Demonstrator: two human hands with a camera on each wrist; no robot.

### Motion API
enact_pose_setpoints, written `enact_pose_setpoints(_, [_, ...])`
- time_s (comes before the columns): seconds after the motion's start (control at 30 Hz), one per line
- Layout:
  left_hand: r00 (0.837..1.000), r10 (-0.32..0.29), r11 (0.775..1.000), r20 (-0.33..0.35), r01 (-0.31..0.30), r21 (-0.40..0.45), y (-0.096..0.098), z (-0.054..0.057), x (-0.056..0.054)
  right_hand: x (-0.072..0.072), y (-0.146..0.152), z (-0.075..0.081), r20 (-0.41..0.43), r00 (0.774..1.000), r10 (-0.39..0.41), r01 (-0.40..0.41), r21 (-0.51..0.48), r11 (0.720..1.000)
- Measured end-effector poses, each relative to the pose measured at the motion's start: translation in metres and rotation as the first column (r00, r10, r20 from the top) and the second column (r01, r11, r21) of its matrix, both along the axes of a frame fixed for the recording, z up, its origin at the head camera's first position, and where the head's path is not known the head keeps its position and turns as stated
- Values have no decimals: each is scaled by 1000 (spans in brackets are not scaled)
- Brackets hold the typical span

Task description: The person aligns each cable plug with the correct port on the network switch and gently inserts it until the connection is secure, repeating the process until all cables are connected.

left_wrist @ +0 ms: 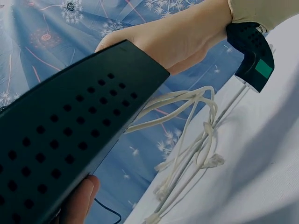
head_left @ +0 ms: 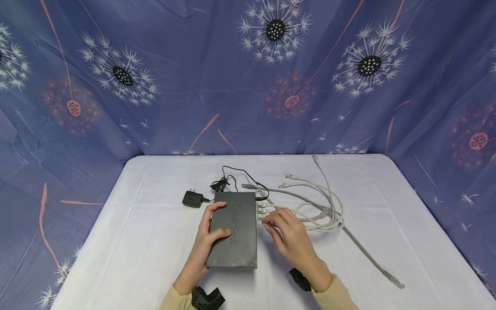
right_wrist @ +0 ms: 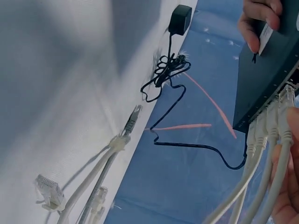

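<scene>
My left hand (head_left: pixel 203 241) grips a dark TP-LINK network switch (head_left: pixel 242 247) by its left side, thumb on the top face. The switch is lifted off the table; its vented side (left_wrist: pixel 70 133) fills much of the left wrist view. At its right edge, my right hand (head_left: pixel 292 237) pinches the plug of a white Ethernet cable (right_wrist: pixel 284 121). That plug's clear tip is at a port, and I cannot tell how far in it sits. Beside it, several other white Ethernet plugs (right_wrist: pixel 261 133) sit in the row of ports. A black power lead (right_wrist: pixel 196 145) runs into the switch.
A black power adapter (head_left: pixel 192 199) lies left of the switch, near its bundled cord (head_left: pixel 220 184). To the right lie looped white cables (head_left: pixel 339 206) with loose plugs and a grey cable (head_left: pixel 364 249) reaching toward the table's right front. A patterned cloth (head_left: pixel 193 86) hangs behind.
</scene>
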State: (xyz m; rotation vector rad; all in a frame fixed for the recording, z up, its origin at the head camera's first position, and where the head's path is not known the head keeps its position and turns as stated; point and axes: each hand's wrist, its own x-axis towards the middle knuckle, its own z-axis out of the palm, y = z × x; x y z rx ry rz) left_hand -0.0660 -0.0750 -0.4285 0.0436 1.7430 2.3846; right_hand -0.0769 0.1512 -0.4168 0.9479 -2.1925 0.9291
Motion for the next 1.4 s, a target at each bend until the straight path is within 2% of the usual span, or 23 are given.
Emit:
enact_pose_setpoints(0.2, [1000,-13,1000,-15,13,-9,1,0,1,1,-4,-2,-36,999,-11,11,-22,1000])
enact_pose_setpoints(0.57, [998,-18,998,-55,14,-68,1,-1,1,2,-7,-6,-39,999,-11,8,-74,997])
enact_pose_setpoints(0.87, [1000,-18,995,-25,15,-95,2,1,1,0,-8,-8,-59,998,-7,2,-94,996])
enact_pose_setpoints(1.13, [999,-28,989,-37,22,-148,2,1,0,-1,-9,-10,-77,997,-5,-3,-103,995])
enact_pose_setpoints(1.4, [999,-19,992,-27,16,-128,3,1,1,-1,-10,-11,-70,998,-5,-3,-101,995])
